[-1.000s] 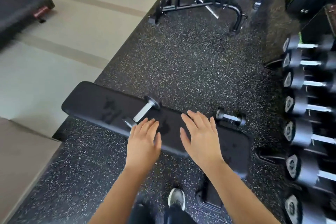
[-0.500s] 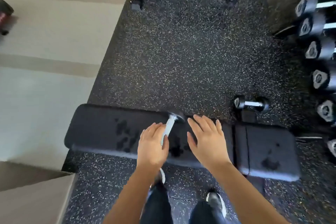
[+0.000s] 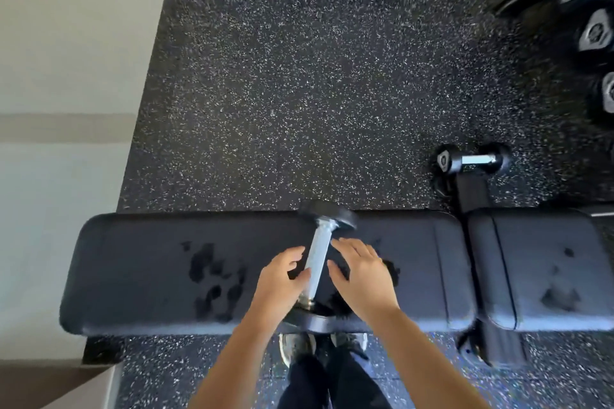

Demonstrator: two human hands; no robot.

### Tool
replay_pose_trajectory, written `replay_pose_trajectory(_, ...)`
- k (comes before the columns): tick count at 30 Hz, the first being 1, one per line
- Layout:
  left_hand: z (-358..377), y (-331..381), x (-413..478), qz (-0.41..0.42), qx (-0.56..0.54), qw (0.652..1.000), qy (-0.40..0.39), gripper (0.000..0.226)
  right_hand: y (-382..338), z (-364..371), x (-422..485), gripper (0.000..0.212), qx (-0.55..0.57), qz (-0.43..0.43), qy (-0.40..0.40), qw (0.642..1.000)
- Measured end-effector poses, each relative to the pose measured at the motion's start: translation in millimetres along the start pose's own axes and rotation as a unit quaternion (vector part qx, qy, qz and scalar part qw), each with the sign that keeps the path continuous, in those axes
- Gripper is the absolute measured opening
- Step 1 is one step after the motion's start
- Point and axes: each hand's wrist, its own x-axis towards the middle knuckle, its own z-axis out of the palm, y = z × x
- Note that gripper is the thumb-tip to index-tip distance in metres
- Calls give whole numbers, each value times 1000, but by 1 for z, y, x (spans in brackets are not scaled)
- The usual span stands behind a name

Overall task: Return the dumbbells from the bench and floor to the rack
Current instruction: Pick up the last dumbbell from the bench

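A black dumbbell with a silver handle [image 3: 319, 252] lies across the black padded bench [image 3: 166, 272], one head at the far edge, the other at the near edge. My left hand [image 3: 282, 279] is at the handle's left side, fingers curled against it. My right hand [image 3: 360, 272] hovers just right of the handle with fingers spread. A second small dumbbell [image 3: 471, 159] rests on the speckled floor beyond the bench's right part. The rack's dumbbells [image 3: 594, 33] line the right edge.
The speckled rubber floor [image 3: 299, 76] stretches beyond the bench. Pale flooring [image 3: 66, 76] lies to the left. The bench's frame leg [image 3: 471, 189] sits beside the floor dumbbell. My shoes [image 3: 299, 345] stand under the bench's near edge.
The view has tilted down and closer to the bench. Both hands have closed in on the dumbbell handle from either side; the left hand's fingers now touch it.
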Motion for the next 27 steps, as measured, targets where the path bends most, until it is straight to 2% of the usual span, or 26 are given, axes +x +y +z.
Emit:
replay_pose_trajectory(2,2,-10,17,-44,-79,995,-45,42,7,20,10,41,63,29,-14,997)
replay_pose_trajectory(7,7,-32,41,-87,-146,981,-93,44,18,57,24,39,206,129,-26,970)
replay_pose_trajectory(11,19,-41,50,-94,-174,973,-119,40,22,73,33,37,337,214,-20,917)
replay_pose_trajectory(15,20,-45,60,-132,-202,961,-136,36,20,81,44,49,459,256,-33,850)
replay_pose_trajectory(18,20,-43,62,-144,-204,957,-146,35,18,82,49,58,498,283,-43,819)
replay_pose_trajectory(21,20,-34,57,-140,-199,959,-146,32,12,75,50,59,511,304,-42,803)
replay_pose_trajectory(27,12,4,21,-125,-203,957,-165,27,-6,25,27,58,511,293,-45,807)
